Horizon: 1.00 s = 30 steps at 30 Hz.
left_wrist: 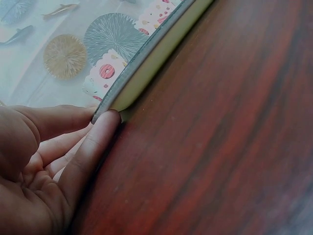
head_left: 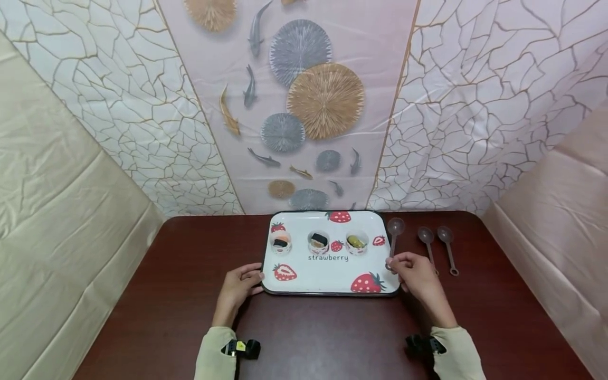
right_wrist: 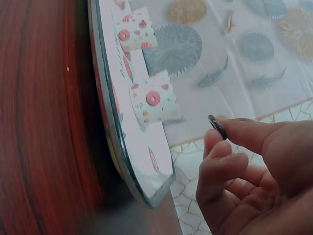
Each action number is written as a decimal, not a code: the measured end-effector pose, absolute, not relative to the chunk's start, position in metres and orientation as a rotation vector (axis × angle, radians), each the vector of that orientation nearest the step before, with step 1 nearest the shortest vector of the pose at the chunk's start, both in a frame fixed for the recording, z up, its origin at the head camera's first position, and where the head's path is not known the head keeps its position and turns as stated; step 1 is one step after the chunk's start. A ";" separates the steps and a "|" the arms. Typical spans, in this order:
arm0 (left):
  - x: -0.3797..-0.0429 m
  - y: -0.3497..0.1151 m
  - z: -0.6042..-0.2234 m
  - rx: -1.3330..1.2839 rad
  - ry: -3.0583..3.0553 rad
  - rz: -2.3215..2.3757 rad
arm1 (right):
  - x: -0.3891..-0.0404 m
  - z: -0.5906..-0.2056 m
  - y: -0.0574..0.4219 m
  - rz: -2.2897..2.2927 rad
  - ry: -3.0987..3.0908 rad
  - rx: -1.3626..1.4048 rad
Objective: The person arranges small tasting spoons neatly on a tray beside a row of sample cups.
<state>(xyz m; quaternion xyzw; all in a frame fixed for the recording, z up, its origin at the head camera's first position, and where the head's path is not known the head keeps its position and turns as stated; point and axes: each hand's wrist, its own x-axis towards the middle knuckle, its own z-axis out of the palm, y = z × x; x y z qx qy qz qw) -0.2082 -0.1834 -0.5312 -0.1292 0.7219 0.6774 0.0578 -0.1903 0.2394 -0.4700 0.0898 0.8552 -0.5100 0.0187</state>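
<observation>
A white tray (head_left: 304, 279) with strawberry prints and a dark rim lies on the table. My left hand (head_left: 239, 287) is at its near left corner; in the left wrist view, the thumb and a finger (left_wrist: 63, 122) pinch the tray's rim (left_wrist: 132, 81). Beside the tray's right edge, my right hand (head_left: 420, 277) pinches the end of a translucent grey spoon (head_left: 395, 228) between thumb and finger, its bowl pointing away. The handle's dark ring end (right_wrist: 217, 127) shows at the fingertips in the right wrist view.
Standing on the tray are a left paper cup (head_left: 281, 249), a middle cup (head_left: 318, 251) and a right cup (head_left: 356, 250), each with small food pieces inside. Two more spoons (head_left: 426, 236) (head_left: 445, 235) lie right of the tray. Patterned cloth (head_left: 328, 100) hangs behind the table.
</observation>
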 end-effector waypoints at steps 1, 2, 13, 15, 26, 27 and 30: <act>-0.208 -0.184 -0.531 -0.392 2.188 2.054 | -0.190 -0.470 0.237 -1.597 2.646 0.269; -0.207 -0.184 -0.532 -0.392 2.188 2.054 | -0.190 -0.469 0.235 -1.610 2.637 0.261; -0.207 -0.181 -0.529 -0.380 2.193 2.048 | -0.186 -0.464 0.216 -1.524 2.726 0.173; -0.207 -0.181 -0.529 -0.383 2.197 2.041 | -0.186 -0.461 0.213 -1.517 2.742 0.152; -0.208 -0.182 -0.529 -0.369 2.199 2.059 | -0.187 -0.450 0.188 -1.588 2.744 0.041; -0.207 -0.182 -0.529 -0.369 2.196 2.062 | -0.187 -0.450 0.185 -1.602 2.729 0.047; -0.206 -0.183 -0.528 -0.363 2.192 2.068 | -0.189 -0.452 0.177 -1.608 2.723 0.055</act>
